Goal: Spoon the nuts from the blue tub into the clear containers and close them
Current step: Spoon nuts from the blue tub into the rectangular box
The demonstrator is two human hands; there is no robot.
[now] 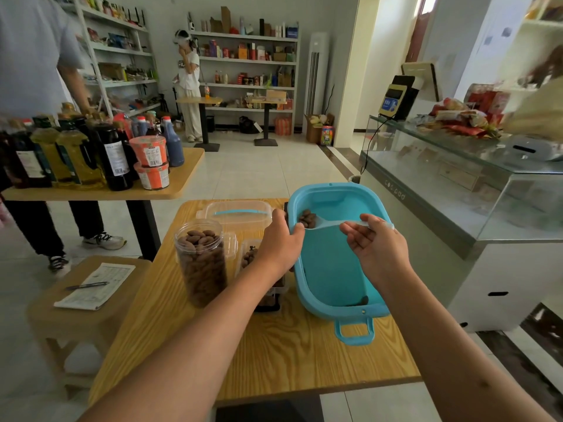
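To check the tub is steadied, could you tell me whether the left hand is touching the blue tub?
Touching: the head view shows the left hand gripping the blue tub at its left rim.

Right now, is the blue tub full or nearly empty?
Nearly empty. The blue tub shows bare bottom; only a spoonful of nuts and one stray nut remain.

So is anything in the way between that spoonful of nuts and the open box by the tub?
Partly. The left hand grips the tub rim, right between the loaded spoon and the open box. The right hand would have to carry the spoon over it.
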